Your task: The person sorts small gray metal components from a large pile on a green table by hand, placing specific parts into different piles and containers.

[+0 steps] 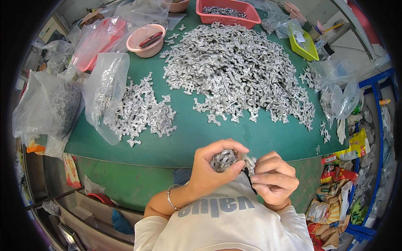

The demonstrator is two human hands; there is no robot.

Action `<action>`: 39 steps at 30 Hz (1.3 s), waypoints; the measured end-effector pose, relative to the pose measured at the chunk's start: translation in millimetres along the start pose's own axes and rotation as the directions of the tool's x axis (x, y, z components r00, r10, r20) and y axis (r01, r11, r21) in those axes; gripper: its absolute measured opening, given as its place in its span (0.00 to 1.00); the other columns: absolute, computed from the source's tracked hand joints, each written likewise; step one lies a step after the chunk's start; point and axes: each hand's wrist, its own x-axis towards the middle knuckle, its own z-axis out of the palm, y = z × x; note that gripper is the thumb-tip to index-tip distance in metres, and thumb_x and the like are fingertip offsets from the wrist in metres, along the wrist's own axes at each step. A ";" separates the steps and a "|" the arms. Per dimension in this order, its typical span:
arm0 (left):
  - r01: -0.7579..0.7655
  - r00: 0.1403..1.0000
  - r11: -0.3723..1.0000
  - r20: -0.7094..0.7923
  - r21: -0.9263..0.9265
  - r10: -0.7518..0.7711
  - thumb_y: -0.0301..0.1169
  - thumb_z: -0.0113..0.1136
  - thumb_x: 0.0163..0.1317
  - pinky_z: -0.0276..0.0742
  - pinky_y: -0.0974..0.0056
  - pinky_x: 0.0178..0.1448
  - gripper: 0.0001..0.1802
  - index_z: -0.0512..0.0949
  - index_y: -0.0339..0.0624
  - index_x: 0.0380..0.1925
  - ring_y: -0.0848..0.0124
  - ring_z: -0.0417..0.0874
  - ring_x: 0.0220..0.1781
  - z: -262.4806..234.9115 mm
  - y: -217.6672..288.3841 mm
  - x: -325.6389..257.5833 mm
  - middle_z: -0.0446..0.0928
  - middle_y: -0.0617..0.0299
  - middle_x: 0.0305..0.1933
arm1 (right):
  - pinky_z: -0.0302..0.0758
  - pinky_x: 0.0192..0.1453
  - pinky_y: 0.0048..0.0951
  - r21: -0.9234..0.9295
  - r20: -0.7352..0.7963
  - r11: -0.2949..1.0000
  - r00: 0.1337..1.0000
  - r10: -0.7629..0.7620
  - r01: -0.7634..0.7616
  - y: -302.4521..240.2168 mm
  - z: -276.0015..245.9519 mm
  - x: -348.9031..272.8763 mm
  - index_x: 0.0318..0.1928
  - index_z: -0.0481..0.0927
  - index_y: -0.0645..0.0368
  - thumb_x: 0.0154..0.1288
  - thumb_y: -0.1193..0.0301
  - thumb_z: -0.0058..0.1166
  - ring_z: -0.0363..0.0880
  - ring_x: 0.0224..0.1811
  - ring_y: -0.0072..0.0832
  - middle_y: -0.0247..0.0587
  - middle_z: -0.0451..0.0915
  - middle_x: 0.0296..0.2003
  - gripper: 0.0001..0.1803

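Cupped in my left hand [215, 165] is a clump of small silver-grey metal castings [223, 159], with the thumb and fingers curled round it. My right hand [274, 178] pinches one casting [250, 164] beside the left thumb, its fingers bent. Both hands are held just off the near edge of the green table [188, 144]. Farther back lies a large heap of the same castings [234, 67]. A smaller heap [148, 108] spreads to the left of it.
Clear plastic bags [109, 83] stand at the left. A pink bowl [146, 49] holds a red-handled tool. At the back are a red basket [251, 16] of castings and a yellow-green tray [307, 52]. Right of the table, a blue rack [372, 167] stands by colourful packets.
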 end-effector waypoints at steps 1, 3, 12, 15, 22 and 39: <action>-0.005 1.000 1.000 0.001 -0.004 0.005 0.17 0.56 0.49 0.65 0.76 0.33 0.12 0.76 0.35 0.37 0.82 0.69 0.29 0.3 -0.1 0.1 0.72 0.66 0.28 | 0.69 0.30 0.29 0.000 -0.004 1.000 1.000 0.001 -0.001 0.2 0.0 -0.2 0.31 0.80 0.67 0.38 0.83 0.60 0.73 0.27 0.33 0.44 0.75 0.27 0.13; -0.007 1.000 1.000 0.008 -0.007 0.007 0.17 0.56 0.49 0.65 0.76 0.33 0.12 0.76 0.34 0.37 0.82 0.69 0.29 0.6 0.3 0.3 0.72 0.65 0.28 | 0.69 0.29 0.29 0.002 -0.011 1.000 1.000 0.004 -0.004 0.7 -0.1 -0.9 0.31 0.80 0.67 0.38 0.83 0.60 0.73 0.27 0.33 0.44 0.75 0.27 0.13; -0.038 0.999 0.998 0.040 0.040 0.036 0.15 0.55 0.47 0.65 0.75 0.34 0.15 0.76 0.34 0.38 0.80 0.69 0.30 0.9 1.9 1.6 0.71 0.65 0.27 | 0.70 0.31 0.30 0.034 -0.036 0.998 0.998 0.054 -0.053 1.0 -2.5 -3.2 0.31 0.80 0.68 0.39 0.84 0.58 0.74 0.27 0.34 0.46 0.76 0.27 0.12; -0.029 0.999 0.998 0.043 0.050 0.026 0.15 0.55 0.47 0.65 0.75 0.34 0.15 0.76 0.34 0.38 0.80 0.70 0.30 1.4 3.0 1.6 0.71 0.65 0.27 | 0.70 0.31 0.31 0.060 -0.052 0.997 0.997 0.051 -0.048 2.7 -3.7 -5.7 0.31 0.79 0.69 0.41 0.84 0.58 0.74 0.27 0.35 0.47 0.77 0.27 0.11; -0.017 0.999 0.999 0.044 0.040 0.015 0.15 0.55 0.47 0.65 0.75 0.34 0.15 0.75 0.34 0.38 0.80 0.70 0.30 4.0 3.2 2.1 0.72 0.64 0.28 | 0.70 0.34 0.32 0.087 -0.066 0.993 0.994 0.088 -0.083 4.4 -6.9 -9.4 0.32 0.78 0.70 0.43 0.84 0.56 0.74 0.29 0.35 0.48 0.77 0.28 0.10; 0.088 0.996 0.996 -0.002 0.007 -0.088 0.19 0.57 0.51 0.67 0.77 0.33 0.11 0.75 0.34 0.37 0.82 0.72 0.29 18.8 -11.6 5.6 0.73 0.66 0.30 | 0.69 0.35 0.31 0.239 -0.232 0.960 0.951 0.203 -0.146 16.4 -18.7 -25.4 0.32 0.76 0.71 0.45 0.86 0.53 0.73 0.31 0.34 0.47 0.77 0.29 0.09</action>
